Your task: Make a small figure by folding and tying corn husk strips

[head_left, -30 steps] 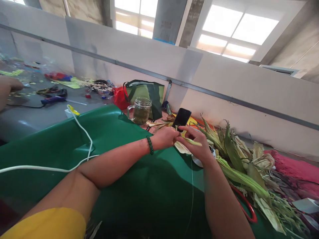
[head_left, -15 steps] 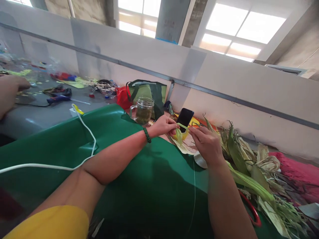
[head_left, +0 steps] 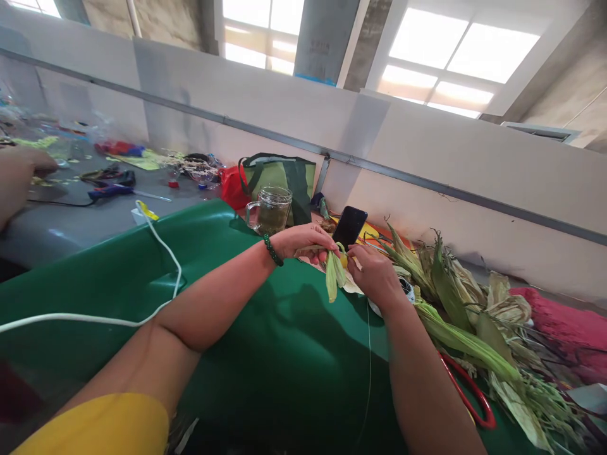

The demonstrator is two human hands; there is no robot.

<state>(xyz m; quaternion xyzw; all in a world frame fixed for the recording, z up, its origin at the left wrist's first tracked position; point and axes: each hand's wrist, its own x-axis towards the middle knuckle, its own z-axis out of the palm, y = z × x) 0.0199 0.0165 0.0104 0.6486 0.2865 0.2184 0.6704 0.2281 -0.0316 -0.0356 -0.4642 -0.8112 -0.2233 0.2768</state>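
My left hand (head_left: 303,241), with a green bead bracelet (head_left: 272,250) on its wrist, is closed on the top of a small bundle of green corn husk strips (head_left: 333,275) that hangs down over the green sheet (head_left: 246,316). My right hand (head_left: 374,273) meets it from the right, fingers pinched on the same bundle near a bit of yellow. A thin thread (head_left: 368,354) hangs down below my right wrist. A pile of corn husks (head_left: 455,303) lies just right of my hands. A black phone (head_left: 349,226) leans behind them.
A glass mug (head_left: 270,210) of green tea and a green bag (head_left: 279,174) stand behind the sheet. A white cable (head_left: 161,259) crosses the sheet at left. Red-handled scissors (head_left: 469,395) lie by the husks. Another person's hand (head_left: 19,174) works at the far-left grey table.
My hands have drawn closer together and lowered slightly; the husk strip that stretched between them now hangs down folded from my left fingers. The view shifted a little.
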